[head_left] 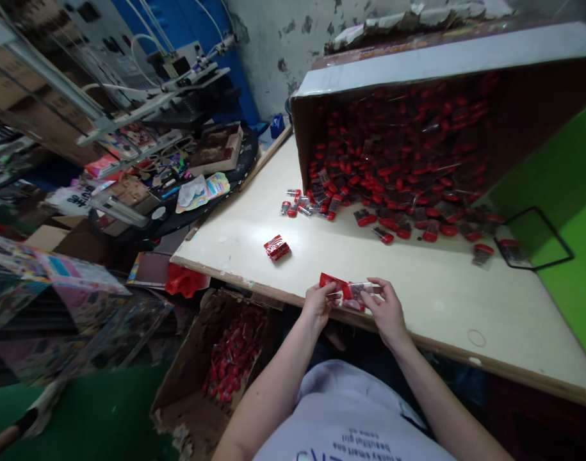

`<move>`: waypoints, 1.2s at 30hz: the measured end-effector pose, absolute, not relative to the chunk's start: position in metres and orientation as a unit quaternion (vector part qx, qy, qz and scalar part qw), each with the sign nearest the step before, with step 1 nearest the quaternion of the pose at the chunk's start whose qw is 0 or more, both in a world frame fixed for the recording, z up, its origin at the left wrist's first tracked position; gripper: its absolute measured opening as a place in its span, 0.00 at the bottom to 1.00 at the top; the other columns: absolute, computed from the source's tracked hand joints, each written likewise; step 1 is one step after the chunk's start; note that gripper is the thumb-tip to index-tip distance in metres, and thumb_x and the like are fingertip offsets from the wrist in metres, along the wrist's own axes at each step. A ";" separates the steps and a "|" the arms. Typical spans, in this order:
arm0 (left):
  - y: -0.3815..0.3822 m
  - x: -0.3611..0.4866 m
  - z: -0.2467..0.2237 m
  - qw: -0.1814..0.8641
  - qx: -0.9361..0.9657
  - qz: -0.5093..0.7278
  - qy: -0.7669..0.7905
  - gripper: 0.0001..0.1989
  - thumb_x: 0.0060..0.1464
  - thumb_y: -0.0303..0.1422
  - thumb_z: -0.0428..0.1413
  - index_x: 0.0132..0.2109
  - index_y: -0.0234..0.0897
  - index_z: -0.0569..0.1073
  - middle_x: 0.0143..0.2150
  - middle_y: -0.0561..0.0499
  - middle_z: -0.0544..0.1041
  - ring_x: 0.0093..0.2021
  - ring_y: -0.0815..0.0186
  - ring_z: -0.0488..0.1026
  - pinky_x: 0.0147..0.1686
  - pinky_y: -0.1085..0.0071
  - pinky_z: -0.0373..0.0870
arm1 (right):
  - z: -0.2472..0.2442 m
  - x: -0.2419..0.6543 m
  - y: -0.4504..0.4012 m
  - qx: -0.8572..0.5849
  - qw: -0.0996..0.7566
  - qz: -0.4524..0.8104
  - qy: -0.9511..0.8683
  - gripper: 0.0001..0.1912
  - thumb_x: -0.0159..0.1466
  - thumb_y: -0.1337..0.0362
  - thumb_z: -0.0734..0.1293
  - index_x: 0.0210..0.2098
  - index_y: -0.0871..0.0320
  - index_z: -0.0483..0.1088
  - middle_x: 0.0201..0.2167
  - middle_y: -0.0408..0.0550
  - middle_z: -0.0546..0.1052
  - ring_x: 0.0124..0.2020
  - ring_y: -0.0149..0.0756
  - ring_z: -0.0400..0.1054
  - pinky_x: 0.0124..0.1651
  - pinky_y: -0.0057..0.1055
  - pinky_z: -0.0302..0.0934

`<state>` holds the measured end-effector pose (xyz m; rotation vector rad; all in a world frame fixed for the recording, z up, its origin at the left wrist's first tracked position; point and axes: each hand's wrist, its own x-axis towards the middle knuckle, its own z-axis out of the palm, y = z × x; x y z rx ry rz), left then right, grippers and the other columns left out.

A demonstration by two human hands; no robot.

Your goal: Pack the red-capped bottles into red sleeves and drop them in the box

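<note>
Loose packets (393, 221), tipped carton (302, 128) (far side)

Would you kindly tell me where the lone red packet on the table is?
In the head view, the red packet lies on the cream table, beyond and left of the left hand.

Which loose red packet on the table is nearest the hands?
The red packet lying alone on the bare tabletop, just beyond and left of the left hand. The others lie farther off, by the tipped cardboard box.
</note>
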<state>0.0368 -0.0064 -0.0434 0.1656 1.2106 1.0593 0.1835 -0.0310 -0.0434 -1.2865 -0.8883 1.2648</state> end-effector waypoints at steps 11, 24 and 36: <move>-0.005 0.028 -0.037 0.648 0.105 0.488 0.575 0.19 0.34 0.40 0.66 0.29 0.29 0.71 0.21 0.49 0.72 0.20 0.71 0.68 0.20 0.75 0.61 | -0.035 0.194 -0.036 -0.548 0.549 0.506 -0.377 0.22 0.54 0.56 0.70 0.46 0.53 0.63 0.34 0.42 0.69 0.32 0.34 0.70 0.38 0.36 0.69; -0.015 0.034 -0.032 0.658 0.152 0.491 0.550 0.19 0.33 0.39 0.66 0.30 0.28 0.73 0.21 0.50 0.72 0.20 0.72 0.67 0.20 0.75 0.60 | -0.025 0.189 -0.030 -0.544 0.523 0.529 -0.388 0.23 0.53 0.56 0.71 0.46 0.53 0.65 0.35 0.43 0.70 0.34 0.35 0.71 0.38 0.33 0.69; -0.024 0.018 -0.037 0.642 0.130 0.512 0.556 0.17 0.30 0.39 0.65 0.27 0.31 0.73 0.22 0.49 0.72 0.19 0.70 0.66 0.19 0.73 0.58 | -0.025 0.181 -0.027 -0.576 0.477 0.539 -0.388 0.28 0.47 0.53 0.73 0.46 0.52 0.67 0.35 0.47 0.74 0.33 0.40 0.74 0.33 0.29 0.71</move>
